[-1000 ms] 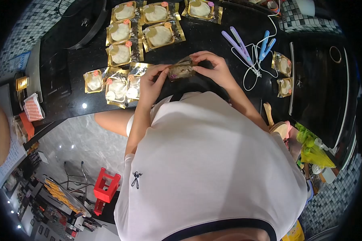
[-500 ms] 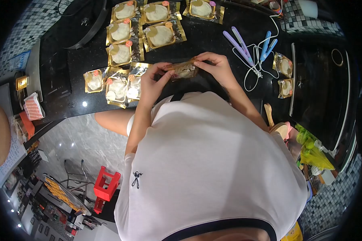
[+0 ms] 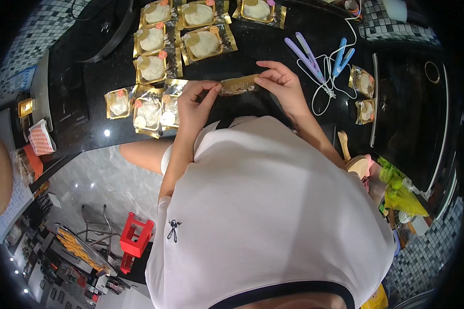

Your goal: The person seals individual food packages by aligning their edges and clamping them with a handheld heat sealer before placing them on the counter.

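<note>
A small gold-and-clear food packet (image 3: 239,86) is stretched between my two hands, just above the black counter. My left hand (image 3: 197,102) pinches its left end between thumb and fingers. At the other end, my right hand (image 3: 284,86) grips the corner with thumb and index finger. What lies inside the packet is hard to make out. Left of my hands, several gold packets with round white cakes (image 3: 203,43) lie in rows, with orange or pink stickers. One more cake packet (image 3: 258,10) rests at the back.
A purple flat iron (image 3: 305,55) and a blue flat iron (image 3: 341,59) lie to the right with white cords. Two small cake packets (image 3: 365,110) sit beside a black glass-fronted appliance (image 3: 410,118). A round black pan (image 3: 105,31) occupies the back left. A red stool (image 3: 136,236) stands on the floor.
The packet has been turned and pulled flatter, its gold face now showing. My right hand has shifted slightly right, its upper fingers lifted and spread.
</note>
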The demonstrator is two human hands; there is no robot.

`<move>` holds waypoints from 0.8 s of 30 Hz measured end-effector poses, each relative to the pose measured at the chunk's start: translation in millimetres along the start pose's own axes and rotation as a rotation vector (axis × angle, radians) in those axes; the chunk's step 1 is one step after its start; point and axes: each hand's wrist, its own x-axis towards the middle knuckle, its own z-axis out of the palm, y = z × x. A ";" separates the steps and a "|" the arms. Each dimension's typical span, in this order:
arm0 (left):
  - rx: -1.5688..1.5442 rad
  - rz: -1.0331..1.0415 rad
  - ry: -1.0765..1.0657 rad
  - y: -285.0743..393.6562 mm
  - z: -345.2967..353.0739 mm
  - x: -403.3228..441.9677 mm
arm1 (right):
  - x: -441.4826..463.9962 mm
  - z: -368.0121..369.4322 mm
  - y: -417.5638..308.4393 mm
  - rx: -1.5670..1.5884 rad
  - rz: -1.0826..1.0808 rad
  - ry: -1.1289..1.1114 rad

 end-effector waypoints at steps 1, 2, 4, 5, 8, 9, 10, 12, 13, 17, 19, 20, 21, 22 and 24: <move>-0.036 -0.090 -0.012 -3.8 0.9 -1.3 | -0.6 0.0 0.7 0.016 0.011 0.007; -0.072 -0.181 -0.024 -6.8 2.5 -1.7 | -1.5 -0.4 1.7 0.031 0.023 0.014; -0.194 -0.316 -0.059 -10.6 7.0 -0.5 | 0.5 -2.0 5.5 0.039 0.063 0.042; -0.278 -0.363 -0.081 -11.7 9.6 -0.1 | 2.3 -4.0 10.4 0.042 0.087 0.061; -0.394 -0.421 -0.100 -15.9 12.7 0.1 | 6.6 -6.9 19.4 0.100 0.129 0.085; -0.411 -0.429 -0.099 -17.4 13.8 -0.8 | 6.5 -7.8 21.2 0.128 0.141 0.088; -0.393 -0.439 -0.097 -19.7 14.0 -1.3 | 6.4 -8.1 22.3 0.133 0.140 0.092; -0.358 -0.456 -0.090 -21.5 13.0 0.3 | 7.6 -7.4 23.0 0.141 0.135 0.097; -0.362 -0.472 -0.098 -21.0 12.1 0.8 | 7.8 -6.9 22.3 0.134 0.128 0.096; -0.437 -0.495 -0.111 -12.0 10.8 4.1 | 6.9 -5.0 17.7 0.084 0.100 0.101; -0.455 -0.489 -0.108 -11.7 12.3 4.9 | 6.2 -5.6 17.8 0.054 0.084 0.107; -0.438 -0.486 -0.105 -11.4 12.8 5.4 | 6.2 -5.8 18.2 0.043 0.074 0.106; -0.421 -0.484 -0.102 -10.8 12.9 5.8 | 6.3 -5.7 18.7 0.032 0.066 0.104; -0.403 -0.505 -0.110 -9.4 12.4 6.5 | 6.2 -5.3 18.6 0.022 0.071 0.103; -0.369 -0.550 -0.124 -3.5 11.3 8.1 | 5.2 -4.4 16.9 -0.001 0.083 0.100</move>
